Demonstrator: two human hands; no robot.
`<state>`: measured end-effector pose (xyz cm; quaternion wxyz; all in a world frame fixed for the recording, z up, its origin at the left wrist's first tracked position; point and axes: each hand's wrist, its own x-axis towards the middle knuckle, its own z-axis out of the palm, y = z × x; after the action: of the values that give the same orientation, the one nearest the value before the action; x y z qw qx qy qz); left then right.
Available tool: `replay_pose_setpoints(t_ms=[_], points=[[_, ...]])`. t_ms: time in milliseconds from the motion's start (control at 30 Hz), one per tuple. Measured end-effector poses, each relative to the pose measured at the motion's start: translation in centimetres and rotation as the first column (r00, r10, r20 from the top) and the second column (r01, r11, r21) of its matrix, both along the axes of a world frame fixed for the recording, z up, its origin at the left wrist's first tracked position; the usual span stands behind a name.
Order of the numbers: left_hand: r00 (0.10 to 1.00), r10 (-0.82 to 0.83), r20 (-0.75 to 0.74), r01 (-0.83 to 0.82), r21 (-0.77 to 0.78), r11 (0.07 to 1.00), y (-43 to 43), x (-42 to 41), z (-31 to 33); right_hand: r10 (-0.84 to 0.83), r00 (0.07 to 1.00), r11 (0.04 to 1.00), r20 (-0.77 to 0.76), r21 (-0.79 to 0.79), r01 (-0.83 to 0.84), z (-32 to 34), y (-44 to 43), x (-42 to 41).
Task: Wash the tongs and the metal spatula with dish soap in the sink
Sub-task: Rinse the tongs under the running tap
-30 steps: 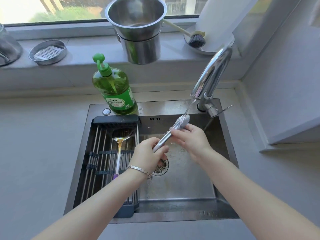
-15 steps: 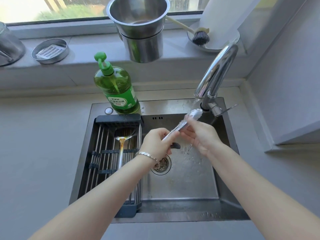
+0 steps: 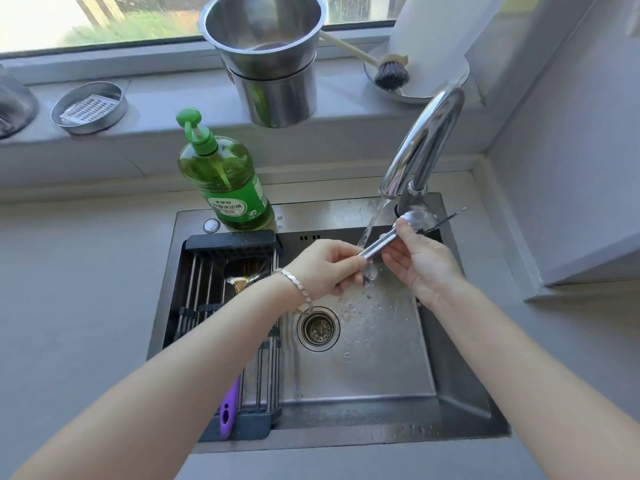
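Both my hands hold the metal tongs (image 3: 379, 242) slantwise over the steel sink (image 3: 363, 362), under water running from the tap (image 3: 424, 147). My left hand (image 3: 329, 268) grips the lower end, its fingers curled round it. My right hand (image 3: 414, 256) pinches the upper part near the rounded end, close to the tap's base. The metal spatula (image 3: 239, 284) with a purple handle (image 3: 229, 407) lies on the black drying rack (image 3: 228, 247) in the sink's left half, partly hidden by my left forearm. The green dish soap bottle (image 3: 225, 178) stands on the sink's back rim.
The drain (image 3: 318, 328) lies in the sink floor below my left wrist. On the window ledge stand stacked steel pots (image 3: 270, 60), a round metal dish (image 3: 89, 107), and a brush (image 3: 391, 72) on a plate. Grey counter surrounds the sink; a wall rises at right.
Both hands have carried the tongs up and to the right, so the water stream now falls on the tongs' middle. The grips look unchanged.
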<state>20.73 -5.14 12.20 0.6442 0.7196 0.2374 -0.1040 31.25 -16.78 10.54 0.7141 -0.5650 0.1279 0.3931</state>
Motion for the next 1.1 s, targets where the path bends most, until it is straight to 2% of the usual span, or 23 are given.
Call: replay_pose_setpoints(t_ms=[67, 100, 133, 233, 333, 400, 467, 500, 567, 600, 667, 767, 833, 900, 1000, 1100], points=[[0.995, 0.098, 0.006, -0.095, 0.277, 0.956, 0.2, -0.7, -0.3, 0.046, 0.999, 0.999, -0.004, 0.018, -0.046, -0.2, 0.6, -0.9], [0.987, 0.160, 0.010, -0.153, 0.353, 0.923, 0.4, -1.1, -0.5, 0.083, 0.997, 0.996, 0.000, 0.032, -0.083, -0.3, 1.0, -1.5], [0.973, 0.229, 0.014, -0.217, 0.382, 0.898, 0.6, -1.7, -0.8, 0.122, 0.992, 0.991, 0.011, 0.045, -0.123, -0.4, 1.4, -2.0], [0.926, 0.374, 0.044, -0.367, 0.329, 0.870, 0.9, -3.8, -1.5, 0.215, 0.975, 0.975, 0.047, 0.048, -0.217, -0.3, 2.4, -3.1], [0.838, 0.546, 0.028, -0.543, 0.153, 0.826, 0.6, -5.0, -2.1, 0.248, 0.964, 0.968, 0.096, 0.012, -0.251, -0.4, 3.0, -3.4], [0.761, 0.617, -0.200, -0.635, -0.037, 0.772, 0.9, -5.6, -3.1, 0.273, 0.952, 0.962, 0.141, -0.023, -0.273, -0.5, 3.0, -3.5], [0.726, 0.518, -0.452, -0.669, -0.290, 0.685, 1.1, -6.0, -3.2, 0.320, 0.930, 0.947, 0.179, -0.050, -0.317, -0.6, 2.6, -3.7], [0.732, 0.444, -0.518, -0.670, -0.426, 0.608, 1.0, -6.3, -3.0, 0.331, 0.926, 0.944, 0.181, -0.042, -0.329, -0.6, 2.3, -3.7], [0.745, 0.364, -0.559, -0.665, -0.581, 0.469, 0.6, -6.8, -2.9, 0.326, 0.931, 0.944, 0.165, -0.008, -0.330, -0.6, 1.5, -3.6], [0.754, 0.348, -0.557, -0.656, -0.612, 0.442, 0.4, -7.0, -2.7, 0.329, 0.930, 0.943, 0.164, -0.005, -0.333, -0.7, 1.1, -3.3], [0.775, 0.358, -0.521, -0.631, -0.619, 0.467, 0.2, -7.4, -2.9, 0.352, 0.922, 0.935, 0.162, -0.022, -0.354, -0.7, 0.3, -2.8], [0.774, 0.488, -0.404, -0.632, -0.535, 0.560, 0.0, -7.7, -3.2, 0.367, 0.924, 0.930, 0.111, -0.026, -0.367, -0.9, -0.2, -2.4], [0.768, 0.575, -0.282, -0.640, -0.360, 0.679, -0.2, -7.8, -2.8, 0.350, 0.935, 0.936, 0.055, 0.013, -0.351, -1.0, -0.1, -2.4], [0.802, 0.583, -0.127, -0.596, -0.108, 0.796, -0.2, -8.0, -2.5, 0.336, 0.942, 0.940, 0.019, 0.054, -0.337, -1.1, 0.4, -2.4], [0.842, 0.538, 0.046, -0.540, 0.082, 0.838, -0.3, -8.3, -2.2, 0.349, 0.936, 0.936, 0.046, 0.040, -0.351, -1.1, 1.1, -2.8], [0.839, 0.534, 0.107, -0.544, 0.115, 0.832, -0.6, -8.5, -2.0, 0.344, 0.936, 0.935, 0.079, 0.063, -0.349, -0.8, 1.9, -3.1]])
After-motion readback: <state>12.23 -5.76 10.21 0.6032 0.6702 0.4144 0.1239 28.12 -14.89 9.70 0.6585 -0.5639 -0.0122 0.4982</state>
